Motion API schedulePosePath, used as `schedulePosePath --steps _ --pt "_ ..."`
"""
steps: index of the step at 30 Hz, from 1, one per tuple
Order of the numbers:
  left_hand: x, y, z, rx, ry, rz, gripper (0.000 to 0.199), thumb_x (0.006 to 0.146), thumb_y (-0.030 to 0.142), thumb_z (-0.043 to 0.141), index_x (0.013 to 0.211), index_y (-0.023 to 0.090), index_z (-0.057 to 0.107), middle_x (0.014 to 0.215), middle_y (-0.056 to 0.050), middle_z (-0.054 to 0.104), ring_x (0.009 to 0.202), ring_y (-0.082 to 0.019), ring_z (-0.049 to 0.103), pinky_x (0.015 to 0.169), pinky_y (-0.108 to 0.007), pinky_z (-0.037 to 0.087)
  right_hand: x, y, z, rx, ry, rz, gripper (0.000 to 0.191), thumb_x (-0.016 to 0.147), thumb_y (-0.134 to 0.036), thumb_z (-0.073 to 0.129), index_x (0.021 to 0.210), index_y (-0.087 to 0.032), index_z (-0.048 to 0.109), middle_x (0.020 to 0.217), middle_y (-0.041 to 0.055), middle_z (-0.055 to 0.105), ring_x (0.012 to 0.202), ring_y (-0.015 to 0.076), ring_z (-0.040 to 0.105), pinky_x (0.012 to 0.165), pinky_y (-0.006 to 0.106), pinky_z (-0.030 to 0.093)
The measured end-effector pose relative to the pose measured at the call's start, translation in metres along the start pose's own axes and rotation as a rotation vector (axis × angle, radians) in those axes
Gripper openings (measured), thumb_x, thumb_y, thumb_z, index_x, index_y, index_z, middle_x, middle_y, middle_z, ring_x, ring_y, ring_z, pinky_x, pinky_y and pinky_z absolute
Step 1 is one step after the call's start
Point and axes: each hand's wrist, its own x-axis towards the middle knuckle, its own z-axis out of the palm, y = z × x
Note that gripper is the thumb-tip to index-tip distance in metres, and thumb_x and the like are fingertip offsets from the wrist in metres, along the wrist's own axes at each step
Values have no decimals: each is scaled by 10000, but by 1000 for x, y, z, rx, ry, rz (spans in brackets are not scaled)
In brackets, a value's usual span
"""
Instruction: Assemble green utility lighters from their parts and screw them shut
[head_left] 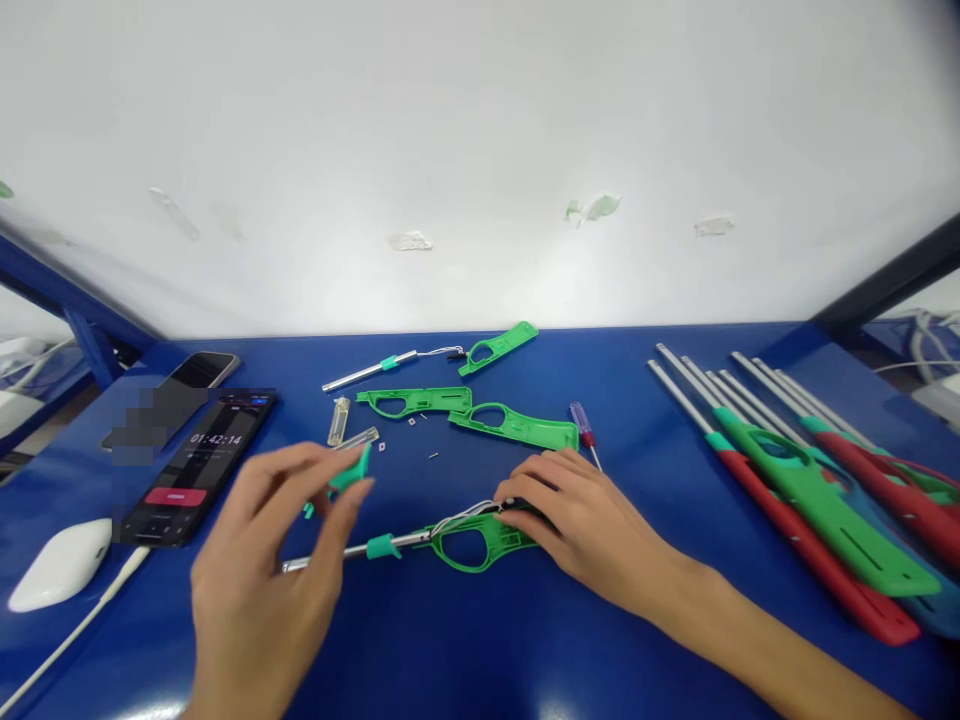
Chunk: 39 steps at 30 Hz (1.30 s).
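My left hand (277, 560) pinches a small teal plastic piece (351, 474) between thumb and fingers, raised above the table. My right hand (574, 510) is closed around the handle end of an opened green gas lighter half (480, 548), which lies flat. Its fingers cover that end and a dark part there. White wires (461, 517) run along the shell to a metal tube (411, 539) with a teal collar (382, 547); the tube's far end passes behind my left hand. Another small teal piece (308, 511) lies beside my left fingers.
Behind lie more green shell halves (517, 425), a second metal tube (352, 378), a clear fuel tank (339, 421) and a purple screwdriver (583, 425). Several whole lighters (810, 520) are piled at right. Phones (206, 460), a cable (71, 640) and a white case (64, 565) sit left.
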Motion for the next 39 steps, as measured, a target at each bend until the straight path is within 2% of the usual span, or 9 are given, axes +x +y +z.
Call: schedulePosePath --steps 2,4,7,11,14,20,27,31,39 --pt "-21 6 3 -96 -52 -102 145 1003 380 655 1132 339 709 1129 18 639 837 -149 631 784 -334 512 0 0 -1 10 -1 15 95 1041 -221 604 1097 -224 681 1036 28 740 962 202 701 869 385 535" --pt "-37 10 7 -133 -95 -121 134 1002 376 656 1122 335 699 1123 20 650 831 -144 637 743 -309 533 0 -1 -2 23 -2 30 92 1040 -231 608 1094 -233 682 1045 27 740 961 196 700 868 374 536" --pt "-48 15 13 -122 -131 -92 107 1014 349 636 1101 329 696 1086 16 666 834 -141 653 714 -281 554 1 -2 -4 45 -9 49 54 1032 -239 624 1056 -239 672 1051 21 736 953 192 696 857 365 534" --pt "-46 19 19 -92 -180 10 118 1015 313 631 1101 322 710 1066 -2 679 920 -155 698 810 -272 589 2 -2 -4 77 -19 67 54 1030 -205 619 1029 -245 656 1032 6 737 932 187 694 851 364 527" --pt "-43 20 24 -108 -214 29 124 1016 312 623 1102 312 713 1058 -9 687 896 -153 719 777 -255 602 2 -1 -3 99 -21 79 87 1021 -186 628 1053 -258 664 1021 -7 744 931 179 697 854 353 533" --pt "-46 21 29 -144 -282 28 126 1013 318 609 1061 299 724 1024 -17 703 853 -163 742 715 -243 622 2 1 -3 143 -28 118 125 1005 -207 662 1109 -266 697 1045 -1 758 974 172 709 874 331 563" --pt "-50 18 33 -157 -291 9 110 1011 296 622 1062 304 719 1031 -6 676 873 -150 722 728 -239 600 1 1 -2 204 -49 119 144 1053 -222 582 1090 -260 715 1075 21 729 1030 192 692 925 371 538" --pt "-53 18 34 -170 -281 -8 97 1008 294 636 1067 302 712 1037 -8 665 889 -156 709 772 -261 596 1 1 -3 260 -30 140 108 1044 -272 613 1091 -271 710 1101 1 740 1065 184 688 965 364 528" --pt "-55 18 33 -198 -281 -19 102 1011 274 634 1091 306 688 1051 8 657 925 -134 691 820 -240 569 5 -4 -7 349 25 212 85 1007 -288 673 1026 -289 756 989 -32 773 930 147 709 866 282 553"
